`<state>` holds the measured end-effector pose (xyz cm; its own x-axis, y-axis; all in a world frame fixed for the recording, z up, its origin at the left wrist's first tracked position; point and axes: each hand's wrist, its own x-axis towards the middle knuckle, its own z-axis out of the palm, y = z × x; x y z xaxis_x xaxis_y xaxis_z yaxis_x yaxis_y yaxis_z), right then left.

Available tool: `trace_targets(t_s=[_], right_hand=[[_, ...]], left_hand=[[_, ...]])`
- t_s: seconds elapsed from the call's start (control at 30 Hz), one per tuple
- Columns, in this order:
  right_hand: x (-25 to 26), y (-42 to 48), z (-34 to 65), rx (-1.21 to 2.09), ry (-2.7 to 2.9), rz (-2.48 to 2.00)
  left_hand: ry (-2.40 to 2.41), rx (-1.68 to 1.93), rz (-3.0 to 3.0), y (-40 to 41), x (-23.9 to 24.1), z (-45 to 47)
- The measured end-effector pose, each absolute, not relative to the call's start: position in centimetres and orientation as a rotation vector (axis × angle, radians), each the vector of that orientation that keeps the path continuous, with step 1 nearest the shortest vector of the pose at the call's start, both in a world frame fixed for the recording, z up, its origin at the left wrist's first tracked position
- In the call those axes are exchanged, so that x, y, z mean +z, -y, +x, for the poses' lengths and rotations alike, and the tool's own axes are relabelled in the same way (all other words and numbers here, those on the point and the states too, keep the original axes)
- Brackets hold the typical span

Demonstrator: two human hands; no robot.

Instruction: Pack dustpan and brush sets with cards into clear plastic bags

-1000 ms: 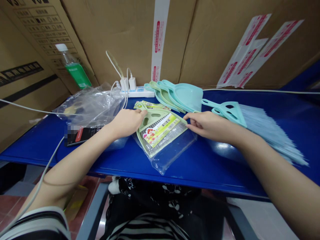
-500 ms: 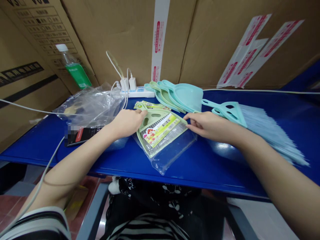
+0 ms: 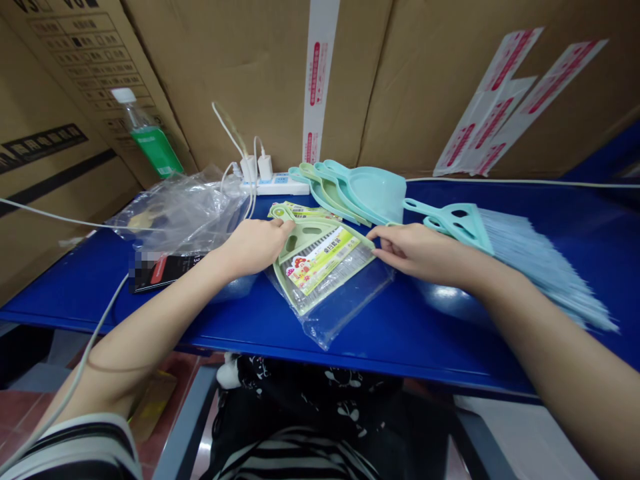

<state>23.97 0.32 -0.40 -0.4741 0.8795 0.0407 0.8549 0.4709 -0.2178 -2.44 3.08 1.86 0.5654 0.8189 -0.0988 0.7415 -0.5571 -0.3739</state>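
A pale green dustpan and brush set (image 3: pixel 295 267) lies in a clear plastic bag (image 3: pixel 330 323) on the blue table, a bright card label (image 3: pixel 323 260) across the bristles. My left hand (image 3: pixel 260 245) is closed at the set's left edge, near the handle end. At the right edge, my right hand (image 3: pixel 407 250) pinches the rim or the bag with thumb and forefinger; which of these I cannot tell. Just behind the set, more printed labels (image 3: pixel 305 211) lie partly covered by it.
Green and blue dustpans (image 3: pixel 377 190) lie overlapped at the back. Light blue brushes (image 3: pixel 530 250) are stacked on the right. Crumpled plastic (image 3: pixel 185 207), a phone (image 3: pixel 167 272), a power strip (image 3: pixel 283 185) with cables and a bottle (image 3: pixel 150 137) stand left. Cardboard (image 3: pixel 410 80) walls the back.
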Motion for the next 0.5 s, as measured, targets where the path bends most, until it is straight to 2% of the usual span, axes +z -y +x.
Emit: trace_targets(t_s=[0.5], right_hand=[[-0.35, -0.24, 23.83, 0.271, 2.568, -1.593]], left_hand=[[1.299, 0.397, -2.502, -3.05, 1.9, -2.51]])
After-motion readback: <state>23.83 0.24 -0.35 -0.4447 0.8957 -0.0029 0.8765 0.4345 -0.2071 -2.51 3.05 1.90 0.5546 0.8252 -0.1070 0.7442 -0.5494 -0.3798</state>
